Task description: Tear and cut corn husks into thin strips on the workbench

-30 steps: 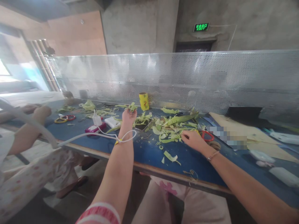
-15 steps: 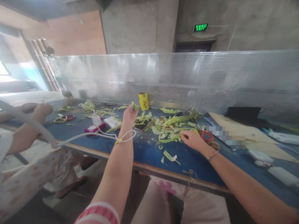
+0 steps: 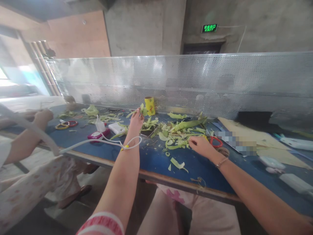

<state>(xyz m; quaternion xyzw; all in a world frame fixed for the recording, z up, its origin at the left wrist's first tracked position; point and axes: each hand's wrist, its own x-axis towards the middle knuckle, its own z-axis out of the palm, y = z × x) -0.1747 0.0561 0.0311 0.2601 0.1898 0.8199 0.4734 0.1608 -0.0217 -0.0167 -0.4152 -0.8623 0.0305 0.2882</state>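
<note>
My left hand (image 3: 136,120) is raised over the far part of the table, its fingers closed on a green leaf piece (image 3: 142,109) that sticks out past the fingertips. Beside it is a yellow roll (image 3: 150,106), standing on end. My right hand (image 3: 199,145) rests low at the right edge of a pile of pale green leaf scraps (image 3: 174,135). Its fingers are curled together, and whatever they may pinch is hidden. A long green leafy stalk (image 3: 190,124) lies across the pile. Just beyond my right hand are red scissor handles (image 3: 216,142).
A white cable loops over my left forearm from a purple box (image 3: 98,135). Another person's hand (image 3: 44,115) is at the far left, near red and yellow scissors (image 3: 66,124). Cardboard (image 3: 246,130) lies at right. A perforated metal screen (image 3: 171,78) stands behind the blue table (image 3: 156,166).
The leaf piece in my left hand has turned and shows more, out to both sides of the fingers. My right hand has stayed in place.
</note>
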